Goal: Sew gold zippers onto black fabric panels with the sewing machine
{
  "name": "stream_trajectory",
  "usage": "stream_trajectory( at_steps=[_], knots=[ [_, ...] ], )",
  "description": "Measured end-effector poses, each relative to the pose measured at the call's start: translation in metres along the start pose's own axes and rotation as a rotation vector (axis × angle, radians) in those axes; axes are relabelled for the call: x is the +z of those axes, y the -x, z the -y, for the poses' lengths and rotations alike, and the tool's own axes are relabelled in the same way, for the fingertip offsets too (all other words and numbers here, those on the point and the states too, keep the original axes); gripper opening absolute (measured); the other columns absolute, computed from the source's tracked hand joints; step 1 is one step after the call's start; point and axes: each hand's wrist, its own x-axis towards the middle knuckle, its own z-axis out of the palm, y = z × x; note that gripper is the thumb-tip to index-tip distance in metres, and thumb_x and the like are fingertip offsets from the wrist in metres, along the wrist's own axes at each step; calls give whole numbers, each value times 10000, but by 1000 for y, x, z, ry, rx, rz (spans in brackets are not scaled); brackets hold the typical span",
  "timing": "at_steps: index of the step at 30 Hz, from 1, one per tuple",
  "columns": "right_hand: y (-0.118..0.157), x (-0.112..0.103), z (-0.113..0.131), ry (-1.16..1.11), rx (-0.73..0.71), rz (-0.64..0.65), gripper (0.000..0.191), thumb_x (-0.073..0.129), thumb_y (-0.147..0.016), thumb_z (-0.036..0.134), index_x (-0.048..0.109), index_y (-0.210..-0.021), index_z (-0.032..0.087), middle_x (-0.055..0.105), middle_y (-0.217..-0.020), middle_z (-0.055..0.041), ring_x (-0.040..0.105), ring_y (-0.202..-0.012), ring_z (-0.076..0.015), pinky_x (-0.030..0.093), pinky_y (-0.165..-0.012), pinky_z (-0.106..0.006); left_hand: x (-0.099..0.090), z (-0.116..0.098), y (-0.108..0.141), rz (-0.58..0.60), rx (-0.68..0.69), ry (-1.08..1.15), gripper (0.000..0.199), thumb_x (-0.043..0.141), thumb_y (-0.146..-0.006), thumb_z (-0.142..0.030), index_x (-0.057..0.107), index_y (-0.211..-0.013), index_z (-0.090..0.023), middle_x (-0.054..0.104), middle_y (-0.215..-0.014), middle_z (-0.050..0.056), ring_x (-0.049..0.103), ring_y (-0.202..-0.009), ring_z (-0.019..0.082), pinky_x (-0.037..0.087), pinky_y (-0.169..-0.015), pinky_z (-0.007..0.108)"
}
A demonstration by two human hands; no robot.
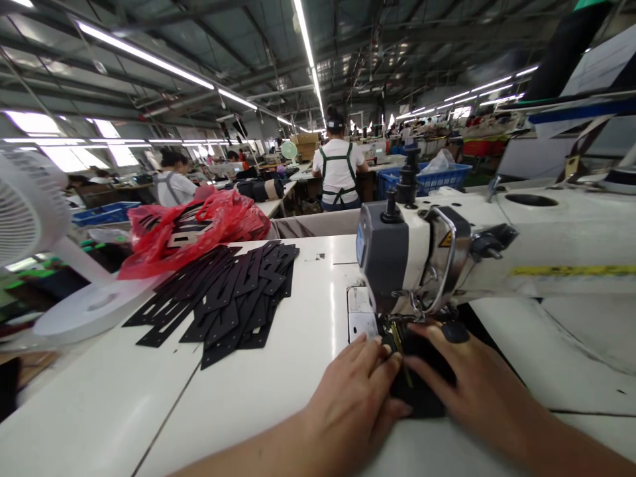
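Observation:
My left hand [358, 391] lies flat on a black piece of material [422, 391] on the white table, fingers pointing at the needle area. My right hand [464, 381] presses the same black piece from the right, fingertips close to the presser foot [397, 331]. A thin yellow strip runs along the piece between my hands. The white and grey sewing machine [447, 252] stands just behind my hands, its head over the piece. Part of the black piece is hidden under my fingers.
A spread stack of black cut pieces [228, 295] lies on the table to the left, with a red plastic bag [189, 232] behind it. A white fan [44, 252] stands at the far left. A person in a green apron [339, 169] works at the back.

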Motion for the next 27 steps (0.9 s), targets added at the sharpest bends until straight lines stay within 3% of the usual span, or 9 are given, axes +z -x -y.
stream_trajectory(
  at_steps=[2,4,8,10,12,16,17,19,27],
  knots=[
    [14,-12,4,13,-243,2,399,454,-886,376,556,-1181,126,624,-1131,-104,604,-999,-225,514,-796,-323,-3,2,8,-4,62,34,531,605,-831,-385,456,-1234,-73,507,-1244,158,452,-1175,262,352,-1042,416],
    [17,-20,6,-44,-340,6,336,431,-903,278,556,-1185,143,612,-1167,-82,589,-1035,-198,500,-838,-300,-6,3,10,11,85,52,573,649,-790,-429,474,-1213,-85,498,-1267,154,446,-1190,263,348,-1046,404],
    [-18,-29,2,-294,-20,237,275,400,-904,213,658,-808,209,686,-768,1,644,-693,-142,502,-612,-241,-10,4,-11,13,-91,51,500,779,-641,-429,593,-995,-128,622,-981,81,585,-914,242,489,-835,372],
    [-37,-33,-1,-350,119,364,308,431,-882,229,617,-637,210,642,-615,24,610,-568,-135,460,-512,-232,-9,6,-24,-11,-218,16,331,775,-659,-390,612,-809,-144,626,-792,33,603,-761,211,508,-680,319],
    [-41,-34,-1,-370,123,385,286,450,-867,218,626,-641,213,656,-635,25,625,-591,-141,482,-540,-233,-6,6,-30,-40,-233,-19,208,718,-736,-326,600,-710,-156,615,-701,5,603,-676,182,495,-610,280],
    [-6,-20,6,-188,-194,141,275,431,-872,157,652,-1034,185,694,-976,-35,663,-841,-163,540,-737,-266,9,3,-18,-123,32,-152,70,567,-831,-178,620,-789,-157,638,-739,22,617,-650,168,520,-604,278],
    [5,-14,8,-89,-306,13,315,395,-864,104,645,-1053,135,670,-1047,-76,645,-927,-184,540,-771,-281,15,2,-14,-161,94,-201,108,519,-848,-143,617,-803,-146,636,-737,34,622,-660,172,530,-611,285],
    [22,-5,12,39,-372,-124,364,349,-839,36,655,-1028,94,653,-1080,-101,630,-969,-195,545,-778,-284,24,1,-8,-238,158,-275,184,445,-872,-102,606,-788,-132,622,-703,49,625,-667,178,546,-611,290],
    [13,-1,8,122,-438,-172,413,301,-842,40,685,-960,134,675,-1024,-68,649,-916,-150,545,-759,-211,28,8,-18,-397,279,-312,299,354,-913,-114,569,-706,-135,577,-608,25,576,-511,149,508,-462,246]
  ],
)
